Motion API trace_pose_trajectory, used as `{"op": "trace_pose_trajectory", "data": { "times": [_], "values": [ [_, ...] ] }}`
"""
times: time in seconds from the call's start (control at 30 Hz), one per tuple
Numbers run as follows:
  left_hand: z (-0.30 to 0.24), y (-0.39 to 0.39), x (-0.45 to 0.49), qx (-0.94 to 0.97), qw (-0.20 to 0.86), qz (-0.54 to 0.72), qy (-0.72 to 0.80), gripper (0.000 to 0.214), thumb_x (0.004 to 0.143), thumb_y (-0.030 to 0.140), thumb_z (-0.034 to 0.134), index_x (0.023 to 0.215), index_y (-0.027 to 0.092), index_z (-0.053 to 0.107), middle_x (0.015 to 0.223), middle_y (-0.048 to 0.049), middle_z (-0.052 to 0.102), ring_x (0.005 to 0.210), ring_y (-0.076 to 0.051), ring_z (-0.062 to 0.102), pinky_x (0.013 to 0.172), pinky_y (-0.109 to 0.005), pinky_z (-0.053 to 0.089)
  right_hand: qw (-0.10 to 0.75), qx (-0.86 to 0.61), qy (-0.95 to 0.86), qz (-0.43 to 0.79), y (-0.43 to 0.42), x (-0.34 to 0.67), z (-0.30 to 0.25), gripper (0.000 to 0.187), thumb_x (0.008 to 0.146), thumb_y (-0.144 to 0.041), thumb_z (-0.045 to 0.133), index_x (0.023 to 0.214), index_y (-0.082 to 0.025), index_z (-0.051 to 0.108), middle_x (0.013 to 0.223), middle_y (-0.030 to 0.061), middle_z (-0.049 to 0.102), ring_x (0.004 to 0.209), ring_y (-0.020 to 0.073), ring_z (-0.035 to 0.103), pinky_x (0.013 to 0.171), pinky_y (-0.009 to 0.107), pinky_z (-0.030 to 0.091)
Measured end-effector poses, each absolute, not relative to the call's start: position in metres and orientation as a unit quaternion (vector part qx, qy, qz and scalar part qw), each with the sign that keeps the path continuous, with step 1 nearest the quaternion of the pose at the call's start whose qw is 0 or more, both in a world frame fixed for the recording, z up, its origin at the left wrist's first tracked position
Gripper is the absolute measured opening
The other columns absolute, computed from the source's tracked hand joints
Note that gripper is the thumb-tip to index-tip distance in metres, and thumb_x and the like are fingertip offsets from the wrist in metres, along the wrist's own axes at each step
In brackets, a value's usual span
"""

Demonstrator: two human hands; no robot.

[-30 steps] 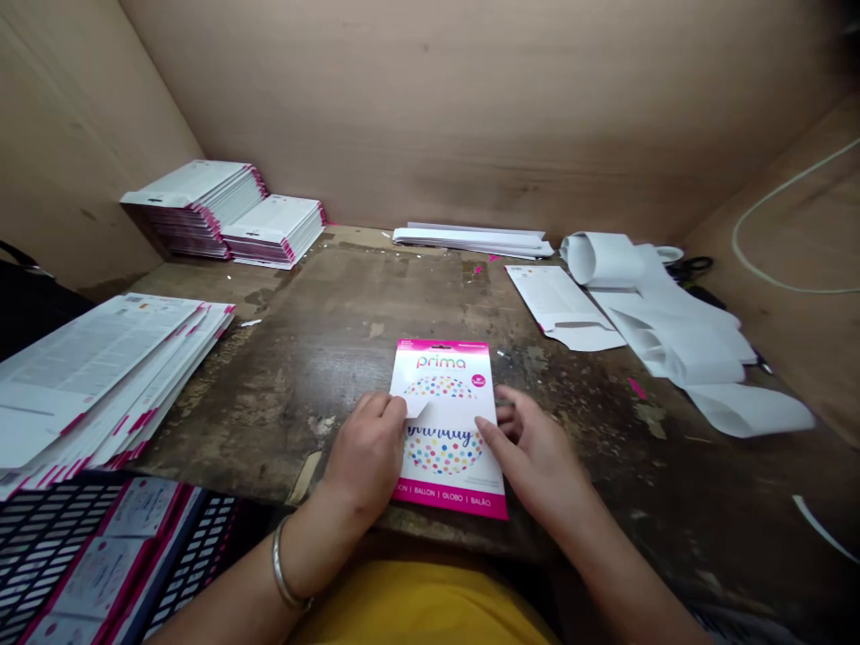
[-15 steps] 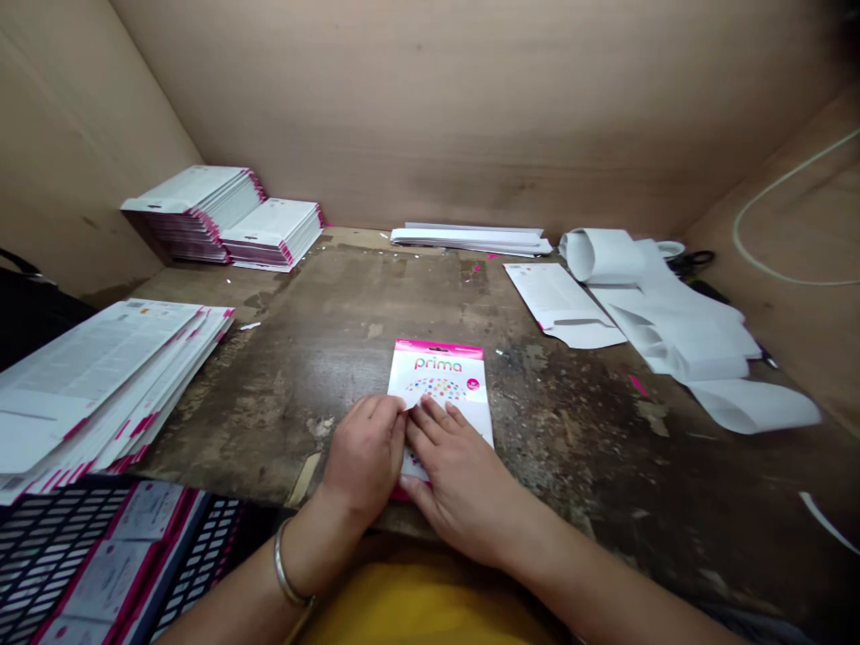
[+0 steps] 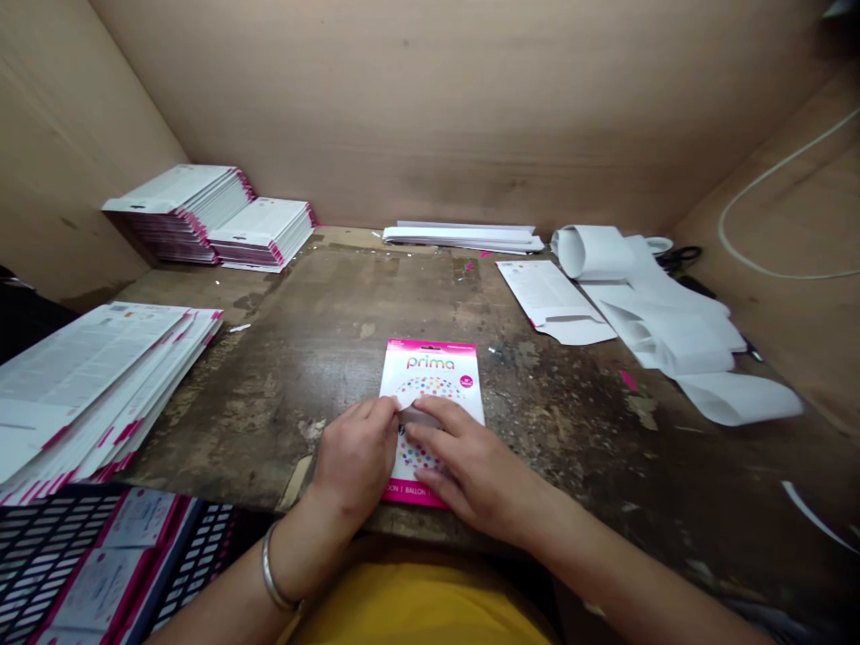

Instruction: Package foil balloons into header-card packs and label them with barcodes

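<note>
A flat white and pink balloon packet point(image 3: 434, 365), printed "prima" with coloured dots, lies face up near the table's front edge. Over its left side, my left hand point(image 3: 356, 457) is closed, its fingertips pinching a thin whitish piece point(image 3: 407, 409) that looks like film or a sticker. My right hand point(image 3: 470, 466) lies over the packet's right side with its fingers apart, the index fingertip beside that thin piece. Whether the right fingertip touches the piece I cannot tell. My hands cover the packet's middle.
Stacked packets point(image 3: 181, 202) stand at the back left, and loose flat packets point(image 3: 87, 367) lie at the left. A single open-flapped packet point(image 3: 554, 300) and a curling white paper strip point(image 3: 692, 336) lie right. Below left, a dark crate point(image 3: 40, 537) holds packets.
My right hand's fingers have lifted and spread away from the packet's middle, so more of its dots and lower pink band show. My left hand keeps its pinch. The view has shifted slightly.
</note>
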State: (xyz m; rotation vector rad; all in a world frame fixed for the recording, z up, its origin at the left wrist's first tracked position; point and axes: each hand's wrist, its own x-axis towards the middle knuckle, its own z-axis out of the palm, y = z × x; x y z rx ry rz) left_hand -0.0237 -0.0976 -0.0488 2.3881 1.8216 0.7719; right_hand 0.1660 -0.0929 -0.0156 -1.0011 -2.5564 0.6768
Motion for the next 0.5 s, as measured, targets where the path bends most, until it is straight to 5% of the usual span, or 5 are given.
{"op": "trace_pose_trajectory", "data": {
  "times": [0.13, 0.27, 0.5],
  "values": [
    [-0.045, -0.098, -0.023, 0.779, 0.015, 0.242, 0.578, 0.012, 0.089, 0.016, 0.050, 0.090, 0.018, 0.062, 0.086, -0.0041, 0.070, 0.074, -0.020, 0.064, 0.064, -0.030, 0.047, 0.101, -0.457, -0.870, 0.154, -0.107, 0.174, -0.024, 0.056, 0.089, -0.033, 0.051, 0.139, -0.011, 0.040, 0.146, 0.0123, 0.037, 0.137, 0.0288, 0.026, 0.113, 0.053, 0.022],
    [-0.040, -0.096, -0.020, 0.792, 0.002, 0.222, 0.569, 0.012, 0.088, 0.015, 0.050, 0.084, 0.017, 0.061, 0.080, -0.0047, 0.067, 0.073, -0.021, 0.061, 0.064, -0.031, 0.047, 0.064, -0.444, -0.879, 0.164, -0.110, 0.166, -0.025, 0.057, 0.091, -0.033, 0.047, 0.143, -0.015, 0.034, 0.150, 0.0071, 0.029, 0.139, 0.0258, 0.023, 0.114, 0.052, 0.020],
    [-0.039, -0.094, -0.016, 0.811, 0.004, 0.177, 0.557, 0.010, 0.084, 0.010, 0.054, 0.083, 0.016, 0.061, 0.080, -0.0053, 0.067, 0.074, -0.023, 0.061, 0.066, -0.034, 0.051, 0.076, -0.415, -0.886, 0.191, -0.100, 0.155, -0.024, 0.056, 0.088, -0.029, 0.052, 0.140, -0.015, 0.038, 0.146, 0.0080, 0.038, 0.138, 0.0254, 0.025, 0.115, 0.051, 0.018]
  ]
}}
